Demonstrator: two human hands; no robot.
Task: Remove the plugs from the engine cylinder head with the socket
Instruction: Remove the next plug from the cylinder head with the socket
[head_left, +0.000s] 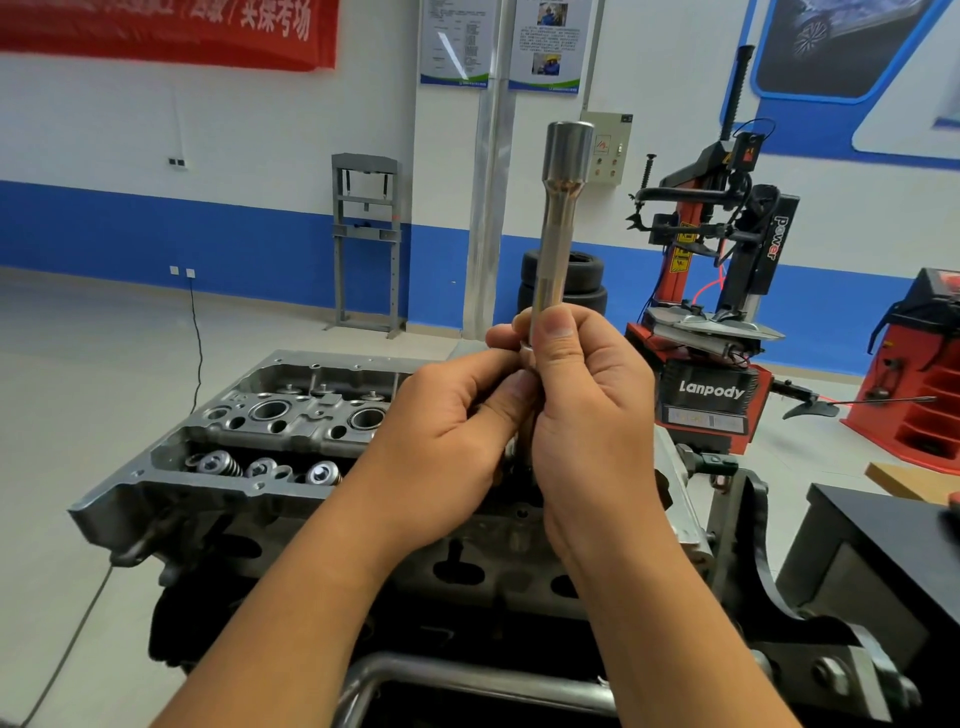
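Socket (558, 218), long smooth steel, gripped by both hands.

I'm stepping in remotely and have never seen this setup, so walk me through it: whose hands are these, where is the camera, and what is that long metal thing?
There is one picture, taken by a camera worn on a person's head and looking forward and down. No robot: two bare hands. The right hand grips a long metal socket upright, wide end up. The left hand pinches its lower end; what it holds there is hidden. Below them sits the engine cylinder head, with valve springs showing. Behind stands a red tyre machine.
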